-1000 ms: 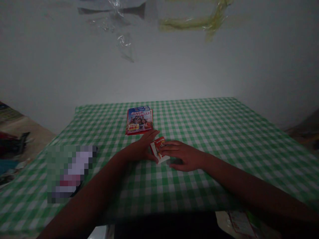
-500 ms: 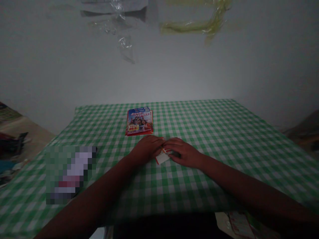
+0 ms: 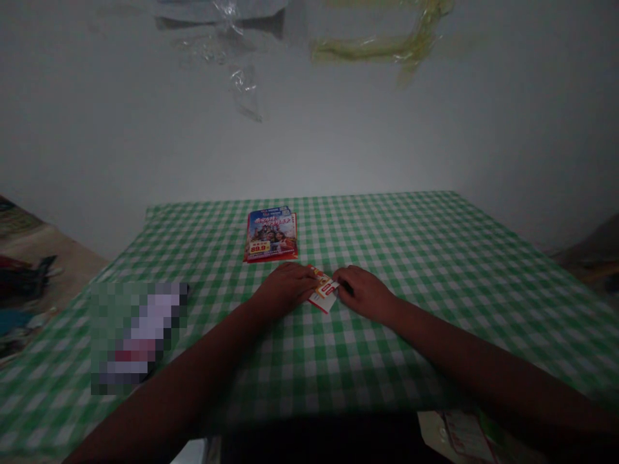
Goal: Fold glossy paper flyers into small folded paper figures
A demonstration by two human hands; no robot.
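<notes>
A small folded paper leaflet (image 3: 325, 291), printed in red, yellow and white, lies on the checked cloth between my hands. Its left side is held by my left hand (image 3: 291, 283), with the fingers close together over the paper and the thumb hidden. My right hand (image 3: 363, 290) is closed in a pinch at the leaflet's right corner, with the fingers curled. Beyond my left hand sits a stack of colourful printed flyers (image 3: 271, 235), slightly fanned, the top one marked 89.9.
A green and white checked tablecloth (image 3: 387, 238) covers the table, which meets a pale wall (image 3: 338, 135) with tape remnants. On the left lies a pixelated, dark-edged object (image 3: 145, 332) beside my forearm. Assorted items (image 3: 24, 277) lie beyond the table's left edge.
My right hand has shifted slightly right, away from my left hand, and its fingers have curled in. More of the leaflet's printed face shows, and the leaflet has turned a little.
</notes>
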